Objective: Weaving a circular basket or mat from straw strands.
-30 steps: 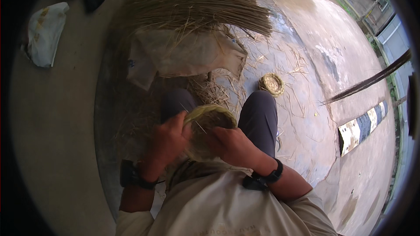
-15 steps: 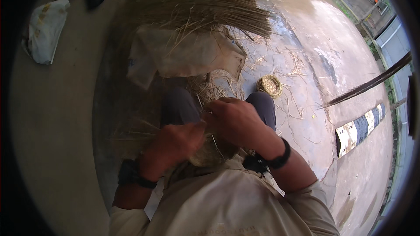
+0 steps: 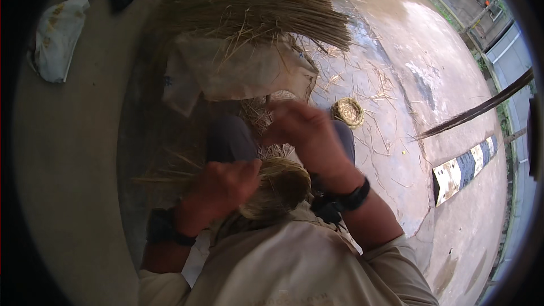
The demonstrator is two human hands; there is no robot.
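Note:
A round woven straw basket (image 3: pixel 281 188) rests in my lap, its hollow side showing. My left hand (image 3: pixel 226 188) is closed at the basket's left rim, and loose straw strands (image 3: pixel 164 177) stick out to the left behind it. Over the far side of the basket, apart from it, my right hand (image 3: pixel 297 127) is raised. Motion smears its fingers, so whether they pinch a strand is not visible. A small coiled straw basket (image 3: pixel 347 113) sits on the floor beyond my right knee.
A large bundle of dry straw (image 3: pixel 272 8) lies ahead, with a pale sheet (image 3: pixel 243 71) before it. Straw scraps litter the concrete floor (image 3: pixel 391 192). White bag (image 3: pixel 59 37) at far left; a dark, thin bundle (image 3: pixel 481 106) and striped board (image 3: pixel 466 167) at right.
My right hand has lifted up and away from the basket, uncovering its hollow. My left hand has shifted slightly left and stays at the rim.

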